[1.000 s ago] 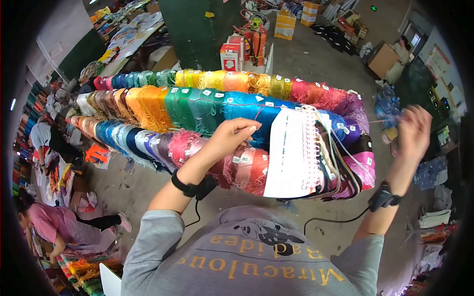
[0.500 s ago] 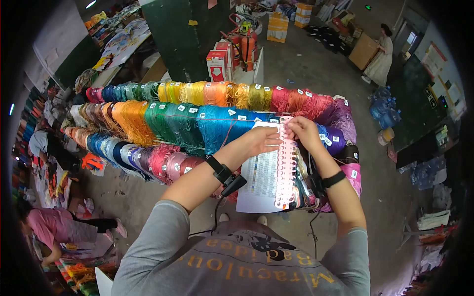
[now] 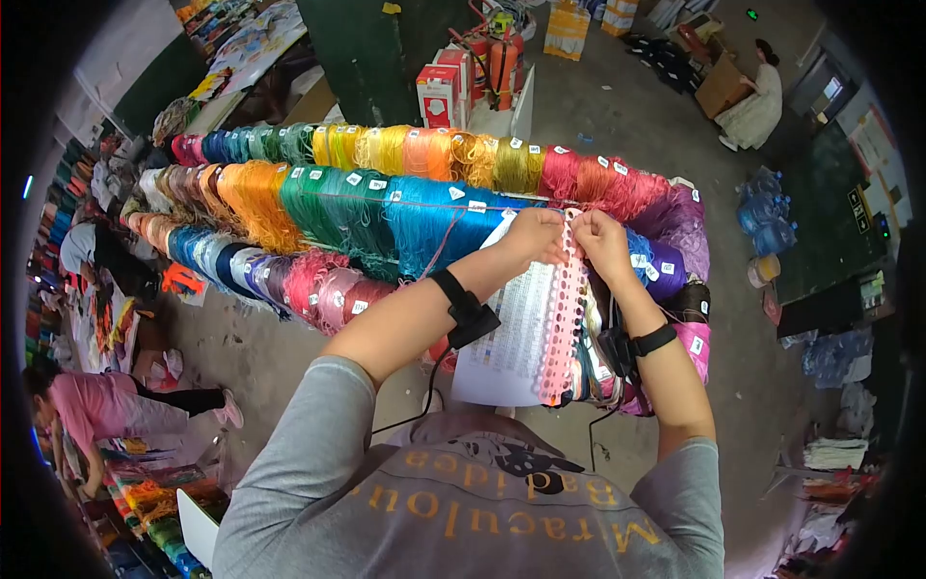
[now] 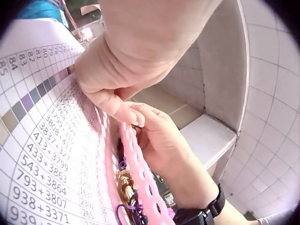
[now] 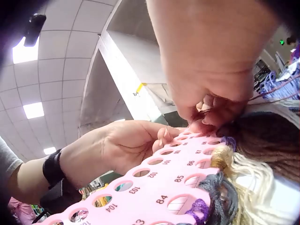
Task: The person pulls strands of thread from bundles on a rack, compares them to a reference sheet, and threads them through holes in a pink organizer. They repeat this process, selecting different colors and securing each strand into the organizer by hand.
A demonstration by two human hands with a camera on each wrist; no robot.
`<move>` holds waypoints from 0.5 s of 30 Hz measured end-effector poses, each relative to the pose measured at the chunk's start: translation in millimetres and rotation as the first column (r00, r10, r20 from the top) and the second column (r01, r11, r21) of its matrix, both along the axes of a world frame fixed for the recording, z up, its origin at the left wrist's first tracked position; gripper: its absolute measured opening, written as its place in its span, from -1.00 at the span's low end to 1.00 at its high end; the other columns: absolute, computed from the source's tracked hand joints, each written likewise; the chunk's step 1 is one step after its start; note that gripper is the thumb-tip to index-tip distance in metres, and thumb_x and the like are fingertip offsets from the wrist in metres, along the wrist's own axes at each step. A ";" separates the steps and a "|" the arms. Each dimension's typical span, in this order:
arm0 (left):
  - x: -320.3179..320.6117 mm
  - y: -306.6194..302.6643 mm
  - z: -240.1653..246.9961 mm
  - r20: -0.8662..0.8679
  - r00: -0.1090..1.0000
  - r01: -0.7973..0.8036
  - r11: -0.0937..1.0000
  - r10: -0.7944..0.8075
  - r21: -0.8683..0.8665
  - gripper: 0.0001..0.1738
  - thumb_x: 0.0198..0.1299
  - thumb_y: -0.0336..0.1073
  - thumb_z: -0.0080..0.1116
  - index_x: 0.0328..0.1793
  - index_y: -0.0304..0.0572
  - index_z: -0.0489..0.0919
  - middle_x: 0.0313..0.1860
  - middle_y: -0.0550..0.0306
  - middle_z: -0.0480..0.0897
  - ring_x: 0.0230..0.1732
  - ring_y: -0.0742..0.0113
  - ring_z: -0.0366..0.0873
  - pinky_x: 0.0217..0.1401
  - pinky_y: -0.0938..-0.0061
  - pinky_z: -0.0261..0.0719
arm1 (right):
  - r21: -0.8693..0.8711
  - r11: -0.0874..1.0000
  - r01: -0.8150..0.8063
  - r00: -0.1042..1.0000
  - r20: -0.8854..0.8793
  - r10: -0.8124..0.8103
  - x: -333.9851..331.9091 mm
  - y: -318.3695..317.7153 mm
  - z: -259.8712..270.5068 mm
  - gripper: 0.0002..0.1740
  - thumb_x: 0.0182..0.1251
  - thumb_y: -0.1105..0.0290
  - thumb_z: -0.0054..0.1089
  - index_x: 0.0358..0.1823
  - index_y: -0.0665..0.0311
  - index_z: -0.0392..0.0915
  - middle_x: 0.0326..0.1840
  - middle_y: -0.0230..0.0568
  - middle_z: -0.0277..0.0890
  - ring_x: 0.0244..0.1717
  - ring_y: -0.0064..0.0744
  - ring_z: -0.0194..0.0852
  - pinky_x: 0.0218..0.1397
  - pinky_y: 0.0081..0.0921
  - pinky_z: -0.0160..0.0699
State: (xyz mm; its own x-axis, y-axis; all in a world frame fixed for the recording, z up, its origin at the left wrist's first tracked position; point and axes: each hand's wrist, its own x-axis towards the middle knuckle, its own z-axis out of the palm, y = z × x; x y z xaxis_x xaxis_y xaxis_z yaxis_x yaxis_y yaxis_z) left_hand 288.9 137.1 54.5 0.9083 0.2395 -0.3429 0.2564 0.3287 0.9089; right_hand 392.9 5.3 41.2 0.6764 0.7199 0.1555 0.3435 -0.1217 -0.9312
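A pink card with numbered holes lies over a printed sheet; coloured thread tufts are knotted along one edge. My left hand pinches the card's far end, seen also in the left wrist view at the card. Close beside it, my right hand has its fingers curled at that same end, with a thin dark red thread running out from them in the right wrist view. What lies between the fingertips is mostly hidden. The thread also crosses above the blue skeins.
Rows of labelled skeins hang on a rack. Beyond it are fire extinguishers and a green pillar. A person in pink bends at the left; another stands by a carton at far right.
My right hand has come in from far right, where it held the thread stretched, to the card. My left hand has moved right onto the card's far end.
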 end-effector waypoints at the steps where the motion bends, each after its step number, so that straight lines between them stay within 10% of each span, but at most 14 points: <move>1: 1.0 -0.2 -1.0 0.025 1.000 0.008 1.000 -0.008 0.006 -0.77 0.24 -0.40 -0.05 -0.02 -0.29 0.48 -0.41 0.12 0.59 -0.49 0.34 0.65 -0.46 0.59 0.62 | -0.011 1.000 -0.013 1.000 -0.003 0.013 -0.6 -0.4 1.5 -0.93 0.23 0.57 0.02 -0.38 0.42 0.48 -0.62 -0.32 0.48 -0.66 -0.64 0.37 -0.60 -0.64 0.33; 11: -1.3 18.5 -8.0 -0.015 1.000 -0.012 0.928 0.019 0.372 -0.79 0.23 -0.37 0.05 -0.21 -0.45 0.53 -0.45 -0.04 0.63 -0.60 0.28 0.64 -0.60 0.51 0.61 | -0.147 0.987 -0.064 0.997 -0.052 0.057 -10.3 -2.0 14.2 -0.87 0.26 0.43 0.15 -0.36 0.37 0.51 -0.61 -0.34 0.49 -0.63 -0.63 0.43 -0.57 -0.65 0.39; 15: -28.0 47.3 43.2 0.148 0.989 0.009 0.977 0.024 -0.215 -0.84 0.27 -0.40 0.04 -0.10 -0.35 0.51 -0.31 0.03 0.64 -0.38 0.36 0.67 -0.45 0.57 0.69 | -0.205 0.978 -0.036 0.998 0.049 0.047 -13.9 1.2 15.9 -0.85 0.26 0.43 0.14 -0.41 0.36 0.51 -0.64 -0.32 0.48 -0.66 -0.62 0.41 -0.59 -0.62 0.38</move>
State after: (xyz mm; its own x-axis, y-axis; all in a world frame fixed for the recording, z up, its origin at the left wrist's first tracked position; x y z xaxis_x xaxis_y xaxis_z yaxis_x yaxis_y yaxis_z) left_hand 260.9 184.4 97.7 0.9514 0.1819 -0.2486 0.1209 0.5217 0.8445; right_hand 379.0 6.5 57.1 0.6399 0.7676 0.0375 0.4011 -0.2919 -0.8683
